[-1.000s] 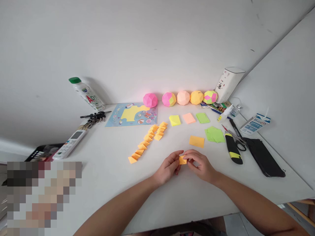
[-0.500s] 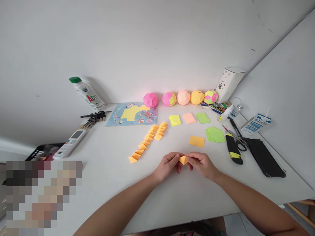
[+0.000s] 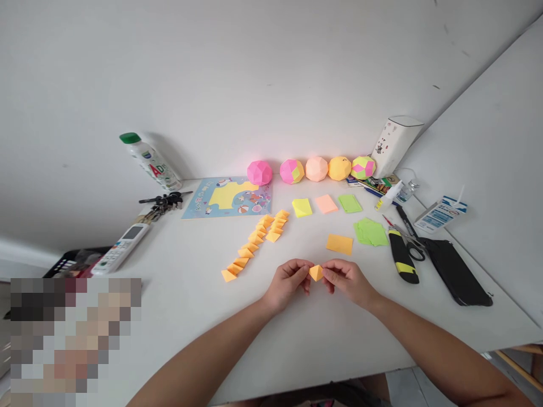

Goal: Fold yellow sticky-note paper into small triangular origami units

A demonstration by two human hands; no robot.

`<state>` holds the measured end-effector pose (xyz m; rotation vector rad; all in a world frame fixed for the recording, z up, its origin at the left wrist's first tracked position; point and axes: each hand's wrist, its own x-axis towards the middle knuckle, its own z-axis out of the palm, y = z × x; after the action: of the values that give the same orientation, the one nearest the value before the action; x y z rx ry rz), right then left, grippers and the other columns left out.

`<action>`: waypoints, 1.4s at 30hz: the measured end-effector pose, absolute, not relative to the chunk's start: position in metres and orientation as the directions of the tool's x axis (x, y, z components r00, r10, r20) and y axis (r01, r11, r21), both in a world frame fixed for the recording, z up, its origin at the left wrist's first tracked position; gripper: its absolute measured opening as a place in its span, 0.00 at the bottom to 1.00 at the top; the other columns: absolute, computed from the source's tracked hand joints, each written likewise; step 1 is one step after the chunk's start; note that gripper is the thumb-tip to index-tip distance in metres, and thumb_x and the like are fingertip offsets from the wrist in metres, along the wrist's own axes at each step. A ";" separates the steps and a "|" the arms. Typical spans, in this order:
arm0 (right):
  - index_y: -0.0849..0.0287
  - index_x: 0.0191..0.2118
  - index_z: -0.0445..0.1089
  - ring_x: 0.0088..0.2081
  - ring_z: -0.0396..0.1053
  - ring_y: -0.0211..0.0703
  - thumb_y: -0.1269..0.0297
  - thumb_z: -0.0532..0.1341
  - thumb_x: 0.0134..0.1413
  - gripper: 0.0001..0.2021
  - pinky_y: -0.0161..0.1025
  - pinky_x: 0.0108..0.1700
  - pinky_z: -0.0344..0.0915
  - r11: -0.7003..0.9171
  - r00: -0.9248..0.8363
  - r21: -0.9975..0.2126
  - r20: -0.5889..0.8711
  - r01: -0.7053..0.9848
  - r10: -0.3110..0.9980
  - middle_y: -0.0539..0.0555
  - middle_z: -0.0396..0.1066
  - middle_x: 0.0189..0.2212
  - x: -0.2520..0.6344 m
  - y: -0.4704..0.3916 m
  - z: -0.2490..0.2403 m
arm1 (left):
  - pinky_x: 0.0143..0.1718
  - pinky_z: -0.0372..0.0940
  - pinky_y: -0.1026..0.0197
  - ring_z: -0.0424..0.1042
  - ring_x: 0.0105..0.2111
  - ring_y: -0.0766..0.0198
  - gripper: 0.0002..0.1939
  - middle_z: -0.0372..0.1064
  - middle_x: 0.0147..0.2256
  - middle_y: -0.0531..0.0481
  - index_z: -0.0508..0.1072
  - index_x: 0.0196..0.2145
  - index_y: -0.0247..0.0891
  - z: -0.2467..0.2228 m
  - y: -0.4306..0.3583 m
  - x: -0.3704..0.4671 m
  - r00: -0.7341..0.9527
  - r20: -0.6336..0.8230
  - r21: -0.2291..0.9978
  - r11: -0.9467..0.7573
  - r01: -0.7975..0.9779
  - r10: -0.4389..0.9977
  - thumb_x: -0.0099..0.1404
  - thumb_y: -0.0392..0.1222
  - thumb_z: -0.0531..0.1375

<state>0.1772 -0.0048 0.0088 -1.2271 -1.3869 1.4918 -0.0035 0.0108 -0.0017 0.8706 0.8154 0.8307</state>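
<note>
A small folded orange paper piece [image 3: 316, 272] is held between my two hands, above the white table. My left hand [image 3: 289, 284] pinches its left edge with thumb and fingers. At its right edge, my right hand [image 3: 345, 281] grips it the same way. Just beyond my hands lies a flat orange paper stack [image 3: 339, 244]. To the left, folded orange pieces [image 3: 250, 247] run in a slanting row, with a shorter row [image 3: 278, 226] beside them. Yellow [image 3: 301, 207], pink [image 3: 326, 203] and green [image 3: 349, 203] papers lie farther back.
Several paper balls [image 3: 317, 168] line the wall. At the right are loose green sheets [image 3: 371, 232], a cutter [image 3: 403, 257], scissors [image 3: 414, 250] and a black pouch [image 3: 459, 272]. A bottle [image 3: 155, 164], keys [image 3: 160, 208] and a remote [image 3: 121, 249] are on the left.
Both hands have shifted very slightly away from me with the folded orange piece, which is still held between them. The papers on the table have not moved.
</note>
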 end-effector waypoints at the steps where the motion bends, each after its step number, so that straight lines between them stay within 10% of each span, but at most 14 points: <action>1: 0.61 0.33 0.70 0.21 0.63 0.33 0.57 0.59 0.53 0.12 0.34 0.25 0.64 -0.141 -0.263 -0.986 -0.160 0.087 0.951 0.49 0.65 0.23 0.177 -0.005 0.009 | 0.23 0.62 0.63 0.64 0.19 0.70 0.15 0.64 0.19 0.54 0.70 0.33 0.33 -0.002 0.011 -0.003 0.434 -0.254 0.878 0.394 -0.272 0.865 0.55 0.49 0.61; 9: 0.61 0.31 0.67 0.21 0.63 0.34 0.55 0.61 0.50 0.12 0.35 0.25 0.64 -0.154 -0.193 -0.983 -0.170 0.097 0.966 0.49 0.66 0.23 0.176 -0.004 0.008 | 0.26 0.65 0.60 0.66 0.21 0.67 0.17 0.65 0.22 0.54 0.65 0.42 0.36 -0.004 0.010 0.000 0.345 -0.260 0.893 0.361 -0.269 0.902 0.60 0.49 0.56; 14: 0.60 0.31 0.66 0.20 0.62 0.34 0.54 0.60 0.50 0.13 0.35 0.25 0.63 -0.104 -0.062 -0.990 -0.109 0.091 0.992 0.49 0.65 0.22 0.178 -0.001 0.008 | 0.41 0.66 0.54 0.69 0.37 0.60 0.12 0.66 0.40 0.42 0.68 0.40 0.36 -0.007 0.001 0.002 0.346 0.046 0.994 -0.078 0.080 0.937 0.63 0.41 0.49; 20: 0.60 0.32 0.65 0.20 0.61 0.34 0.53 0.61 0.49 0.14 0.35 0.25 0.63 -0.053 -0.028 -0.995 -0.055 0.081 0.998 0.49 0.66 0.23 0.179 0.007 -0.002 | 0.60 0.38 0.42 0.43 0.61 0.45 0.31 0.49 0.60 0.36 0.54 0.59 0.32 -0.006 -0.011 -0.001 0.830 0.157 0.542 -0.749 0.381 0.535 0.62 0.51 0.50; 24: 0.60 0.31 0.66 0.20 0.60 0.35 0.52 0.61 0.48 0.15 0.34 0.22 0.61 -0.052 -0.047 -0.987 -0.060 0.153 0.997 0.49 0.64 0.21 0.174 0.013 -0.009 | 0.60 0.33 0.43 0.31 0.63 0.47 0.39 0.35 0.63 0.35 0.38 0.63 0.29 0.003 -0.015 -0.005 0.888 0.044 0.426 -0.813 0.397 0.457 0.63 0.59 0.41; 42: 0.61 0.28 0.71 0.15 0.58 0.33 0.60 0.58 0.47 0.09 0.33 0.21 0.60 0.091 -0.142 -0.911 0.036 0.402 0.989 0.48 0.67 0.19 0.079 0.092 -0.013 | 0.59 0.37 0.46 0.44 0.60 0.45 0.37 0.48 0.59 0.31 0.49 0.60 0.29 0.002 -0.010 -0.003 0.862 0.078 0.352 -0.823 0.446 0.500 0.63 0.59 0.42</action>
<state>0.0789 0.0915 -0.0130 -1.3941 -1.6476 1.0280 -0.0025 -0.0103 0.0022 2.7124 0.7090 0.2384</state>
